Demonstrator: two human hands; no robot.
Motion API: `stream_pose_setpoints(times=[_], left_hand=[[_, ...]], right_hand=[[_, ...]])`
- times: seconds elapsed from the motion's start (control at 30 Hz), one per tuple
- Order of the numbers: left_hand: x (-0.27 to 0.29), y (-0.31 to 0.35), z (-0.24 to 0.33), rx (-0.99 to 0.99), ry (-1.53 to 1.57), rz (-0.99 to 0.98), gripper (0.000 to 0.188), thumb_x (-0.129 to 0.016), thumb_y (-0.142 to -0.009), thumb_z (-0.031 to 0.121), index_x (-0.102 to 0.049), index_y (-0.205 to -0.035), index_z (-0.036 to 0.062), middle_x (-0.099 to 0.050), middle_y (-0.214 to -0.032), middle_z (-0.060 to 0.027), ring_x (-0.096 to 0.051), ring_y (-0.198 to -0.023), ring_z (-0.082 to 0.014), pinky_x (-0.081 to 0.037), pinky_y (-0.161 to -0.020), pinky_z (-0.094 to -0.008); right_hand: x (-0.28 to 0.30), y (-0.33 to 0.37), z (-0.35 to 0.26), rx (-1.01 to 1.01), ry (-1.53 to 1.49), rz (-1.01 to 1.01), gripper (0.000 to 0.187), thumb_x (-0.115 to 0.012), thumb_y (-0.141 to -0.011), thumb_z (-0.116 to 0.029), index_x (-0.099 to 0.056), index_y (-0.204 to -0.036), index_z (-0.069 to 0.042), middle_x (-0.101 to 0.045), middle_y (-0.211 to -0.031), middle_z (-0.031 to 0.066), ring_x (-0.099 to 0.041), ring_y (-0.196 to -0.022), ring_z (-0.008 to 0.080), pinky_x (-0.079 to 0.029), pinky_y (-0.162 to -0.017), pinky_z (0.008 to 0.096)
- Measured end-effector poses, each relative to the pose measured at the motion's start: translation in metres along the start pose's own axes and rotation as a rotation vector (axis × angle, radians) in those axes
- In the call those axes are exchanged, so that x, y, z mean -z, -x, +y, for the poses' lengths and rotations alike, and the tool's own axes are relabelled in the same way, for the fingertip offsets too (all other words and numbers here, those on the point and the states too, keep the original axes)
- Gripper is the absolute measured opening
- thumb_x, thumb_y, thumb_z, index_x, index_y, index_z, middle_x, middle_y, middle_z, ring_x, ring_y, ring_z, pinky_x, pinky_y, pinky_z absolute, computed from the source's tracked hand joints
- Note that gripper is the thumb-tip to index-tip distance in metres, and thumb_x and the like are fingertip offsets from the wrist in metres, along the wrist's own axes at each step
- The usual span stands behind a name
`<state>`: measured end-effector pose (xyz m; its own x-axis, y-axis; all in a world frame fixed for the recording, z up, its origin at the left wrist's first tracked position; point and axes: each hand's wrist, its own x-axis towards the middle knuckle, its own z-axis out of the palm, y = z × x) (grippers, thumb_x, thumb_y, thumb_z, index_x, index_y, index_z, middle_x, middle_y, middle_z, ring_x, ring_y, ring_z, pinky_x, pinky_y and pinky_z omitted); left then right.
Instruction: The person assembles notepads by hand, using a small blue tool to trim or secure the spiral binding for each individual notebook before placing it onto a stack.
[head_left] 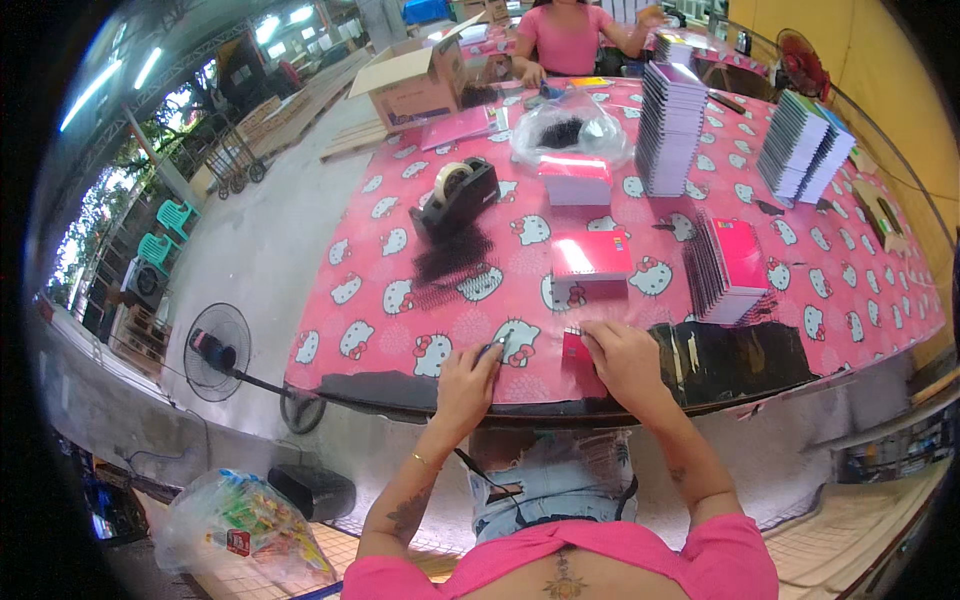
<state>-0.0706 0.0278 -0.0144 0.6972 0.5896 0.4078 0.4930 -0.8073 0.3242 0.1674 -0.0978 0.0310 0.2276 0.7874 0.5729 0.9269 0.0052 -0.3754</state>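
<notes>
Near the front edge of the table, my right hand (628,368) grips a small red notebook (576,366) by its right side. To its left, my left hand (468,378) is closed around a small dark object (490,348), too hidden to name; a stretch of tablecloth separates the two hands. Just beyond them lies a stack of pink-covered notebooks (590,256). Another short stack (576,182) sits behind it. Right of my right hand stands a leaning pile of spiral notebooks (735,255) with red covers. Loose black binding coils (455,255) lie beyond my left hand.
A black tape dispenser (456,200) stands at left, with an open carton (410,85) behind. Farther back are a plastic bag (570,130), a tall notebook stack (670,130) and more notebooks (803,148). A person (570,40) in pink is across the table; a fan (215,350) stands left.
</notes>
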Motion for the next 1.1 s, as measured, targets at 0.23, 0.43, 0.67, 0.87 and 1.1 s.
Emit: stream_pose_setpoints(times=[0.23,0.43,0.67,0.87,1.1], left_hand=[[-0.009,-0.003,0.053,0.692,1.393,-0.184,0.033,-0.048,-0.105,0.023,-0.061,-0.122,-0.0023,-0.067,-0.107,-0.0087,-0.067,-0.084,-0.0153,-0.055,-0.077,-0.0315],[-0.026,-0.006,0.072,0.748,1.753,-0.229,0.034,-0.043,-0.106,0.024,-0.056,-0.122,-0.0028,-0.068,-0.108,-0.0161,-0.070,-0.097,-0.0273,-0.058,-0.084,-0.0389],[-0.016,-0.010,0.081,0.711,1.724,-0.180,0.035,-0.041,-0.105,0.022,-0.055,-0.121,-0.0061,-0.067,-0.109,-0.0191,-0.070,-0.097,-0.0296,-0.059,-0.085,-0.0405],[-0.013,-0.018,0.076,0.752,1.799,-0.225,0.035,-0.043,-0.104,0.024,-0.060,-0.114,-0.0051,-0.067,-0.108,-0.0173,-0.071,-0.089,-0.0274,-0.058,-0.081,-0.0372],[0.003,-0.027,0.054,0.127,0.599,-0.006,0.026,-0.063,-0.093,0.019,-0.068,-0.114,0.0040,-0.066,-0.110,-0.0139,-0.062,-0.098,-0.0291,-0.049,-0.086,-0.0384]], right_hand=[[0.002,-0.003,-0.004,-0.033,-0.014,-0.021,0.016,-0.067,-0.088,-0.018,-0.069,-0.101,-0.009,-0.069,-0.087,0.0112,-0.067,-0.079,0.0316,-0.051,-0.069,0.0430],[0.004,-0.009,-0.007,0.004,0.027,-0.129,0.018,-0.064,-0.090,-0.025,-0.065,-0.101,-0.010,-0.068,-0.084,0.0111,-0.067,-0.077,0.0308,-0.050,-0.069,0.0433],[0.002,-0.010,0.001,0.017,0.052,-0.162,0.017,-0.065,-0.089,-0.024,-0.065,-0.098,-0.010,-0.069,-0.085,0.0107,-0.067,-0.081,0.0303,-0.050,-0.072,0.0430],[0.001,-0.009,-0.004,0.010,0.026,-0.110,0.015,-0.065,-0.088,-0.023,-0.065,-0.097,-0.010,-0.069,-0.086,0.0095,-0.067,-0.080,0.0300,-0.049,-0.071,0.0432],[0.011,-0.005,0.001,0.014,0.053,-0.100,0.019,-0.067,-0.087,-0.023,-0.066,-0.102,-0.011,-0.069,-0.088,0.0090,-0.068,-0.080,0.0299,-0.050,-0.070,0.0428]])
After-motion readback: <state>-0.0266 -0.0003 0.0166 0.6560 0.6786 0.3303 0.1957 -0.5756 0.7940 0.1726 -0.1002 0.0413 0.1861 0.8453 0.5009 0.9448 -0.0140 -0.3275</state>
